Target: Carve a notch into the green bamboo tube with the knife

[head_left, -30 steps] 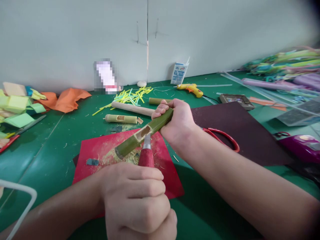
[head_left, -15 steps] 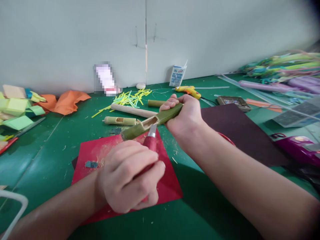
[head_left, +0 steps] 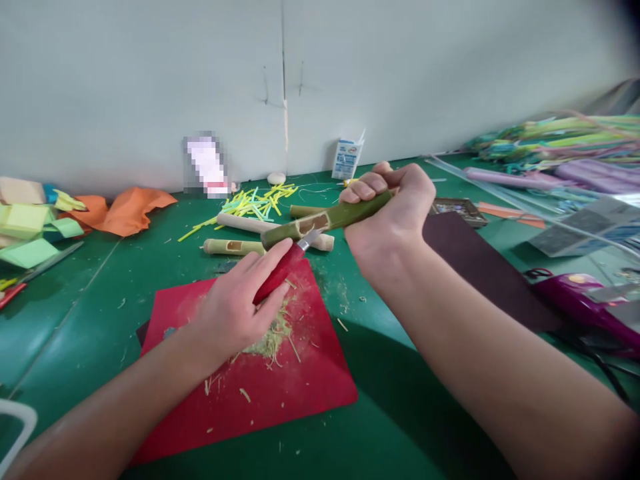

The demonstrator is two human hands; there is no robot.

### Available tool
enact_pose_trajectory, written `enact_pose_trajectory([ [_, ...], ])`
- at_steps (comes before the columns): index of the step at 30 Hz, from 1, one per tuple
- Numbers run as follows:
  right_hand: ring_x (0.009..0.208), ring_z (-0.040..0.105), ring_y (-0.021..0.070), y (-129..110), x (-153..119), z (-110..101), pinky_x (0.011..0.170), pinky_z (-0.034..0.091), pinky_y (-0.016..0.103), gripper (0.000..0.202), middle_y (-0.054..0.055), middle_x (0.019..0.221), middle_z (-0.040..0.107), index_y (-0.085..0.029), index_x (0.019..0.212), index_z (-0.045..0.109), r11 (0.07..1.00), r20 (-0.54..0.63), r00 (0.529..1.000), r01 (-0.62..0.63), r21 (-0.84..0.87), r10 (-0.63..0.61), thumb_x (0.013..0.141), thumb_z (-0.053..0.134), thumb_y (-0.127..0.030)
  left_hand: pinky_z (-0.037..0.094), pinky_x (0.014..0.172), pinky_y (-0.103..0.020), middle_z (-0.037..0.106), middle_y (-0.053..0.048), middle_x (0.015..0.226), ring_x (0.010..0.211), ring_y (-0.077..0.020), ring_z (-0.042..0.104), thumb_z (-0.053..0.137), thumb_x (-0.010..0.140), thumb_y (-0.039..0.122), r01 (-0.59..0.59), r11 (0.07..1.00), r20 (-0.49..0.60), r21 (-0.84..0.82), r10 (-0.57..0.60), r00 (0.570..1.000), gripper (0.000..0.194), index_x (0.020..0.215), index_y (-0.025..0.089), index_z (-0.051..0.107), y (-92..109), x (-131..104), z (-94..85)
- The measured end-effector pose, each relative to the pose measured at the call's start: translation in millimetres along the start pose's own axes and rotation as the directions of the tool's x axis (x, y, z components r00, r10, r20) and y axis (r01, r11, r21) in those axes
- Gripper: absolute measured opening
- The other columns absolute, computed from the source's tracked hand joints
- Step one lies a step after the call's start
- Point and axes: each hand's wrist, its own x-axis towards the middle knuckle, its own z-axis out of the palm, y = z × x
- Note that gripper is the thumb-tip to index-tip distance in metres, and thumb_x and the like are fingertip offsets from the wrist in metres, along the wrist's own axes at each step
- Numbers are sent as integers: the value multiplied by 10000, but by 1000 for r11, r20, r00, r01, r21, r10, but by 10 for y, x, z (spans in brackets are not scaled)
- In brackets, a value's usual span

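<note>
My right hand (head_left: 395, 207) is closed around one end of a green bamboo tube (head_left: 345, 215) with a long slot cut in its side, holding it raised and slanted. My left hand (head_left: 250, 293) grips the red handle of a carving knife (head_left: 280, 272). Its short metal blade lies at the edge of the slot. Below the hands a red mat (head_left: 320, 360) carries a heap of bamboo shavings (head_left: 273, 337). Behind the tube lie a second slotted bamboo piece (head_left: 215, 247) and a pale wooden rod (head_left: 240, 223), partly covered by the tube.
Yellow and green strips (head_left: 255, 203) lie at the back, near a drink carton (head_left: 347, 158). To the left are orange paper (head_left: 125, 210) and folded paper pieces (head_left: 30, 223). On the right are a dark board (head_left: 470, 273) and a purple tool (head_left: 575, 300).
My left hand has turned over and moved up the knife handle toward the blade, uncovering the shavings. My right hand has shifted right and up slightly with the bamboo tube.
</note>
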Motion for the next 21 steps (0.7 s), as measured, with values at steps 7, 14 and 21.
enact_pose_trajectory([
  [7, 381, 275, 63, 50, -22, -12, 409, 274, 208, 104, -91, 492, 255, -214, 679, 360, 999, -22, 999, -43, 0, 43, 715, 399, -124, 526, 654, -243, 639, -73, 1011, 827, -174, 644, 513, 937, 252, -48, 980, -65, 194, 62, 996, 545, 1458, 224, 357, 38, -25, 12],
  [14, 378, 270, 61, 144, -81, -36, 402, 282, 208, 127, -88, 499, 252, -215, 681, 387, 997, -83, 994, -77, -20, 75, 802, 406, -181, 481, 557, -222, 609, -55, 902, 712, -138, 612, 545, 929, 249, -177, 930, -121, 323, 226, 967, 517, 1425, 187, 413, 49, -46, 11],
  [21, 378, 283, 57, 159, -85, -35, 403, 281, 202, 89, -89, 482, 268, -201, 665, 397, 997, -107, 993, -59, -39, 54, 747, 401, -167, 543, 649, -283, 639, -76, 933, 758, -176, 628, 524, 921, 256, -102, 982, -87, 160, 117, 989, 560, 1452, 157, 378, 180, -76, 3],
])
